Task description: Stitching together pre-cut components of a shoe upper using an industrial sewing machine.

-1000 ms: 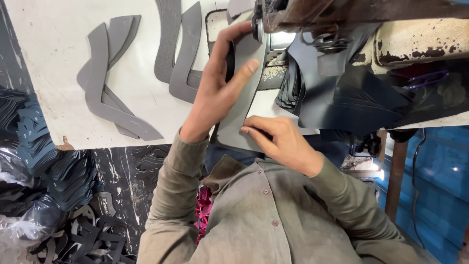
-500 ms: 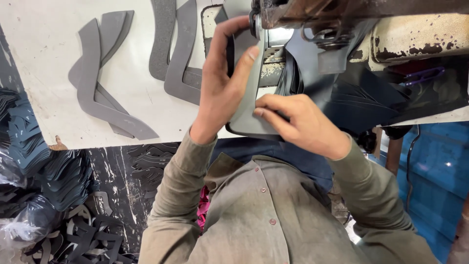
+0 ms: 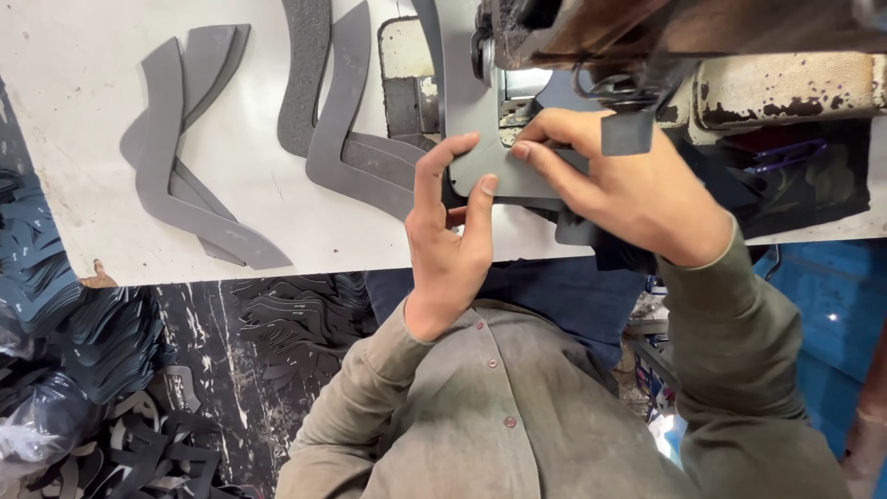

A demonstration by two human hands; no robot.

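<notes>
Floor pile: dark cut pieces heaped at the lower left of the frame, below the table edge.
Table: white top across the upper frame, worn at its near edge.
Left stack: bent grey strips lying on one another at the upper left, well apart from the hands.
Middle strips: more grey strips at upper centre, their lower ends running toward the left hand.
Left hand: at centre, fingers spread and flat, tips pressing down on the near edge of the grey piece; it pins rather than pinches.
Grey piece: flat on the table just under the machine head, between the two hands and touching both.
Machine: sewing machine, rusty and chipped, across the upper right; the needle spot is bright but too hidden to read.
Right hand: right of centre, fingers closed onto the far corner of the grey piece, beside the machine foot; dark material lies beneath the palm.
Doing it well: as a judgement, both hands should hold the piece flat and steer it evenly, fingertips clear of the needle, with light pressure so the edge feeds straight.
</notes>
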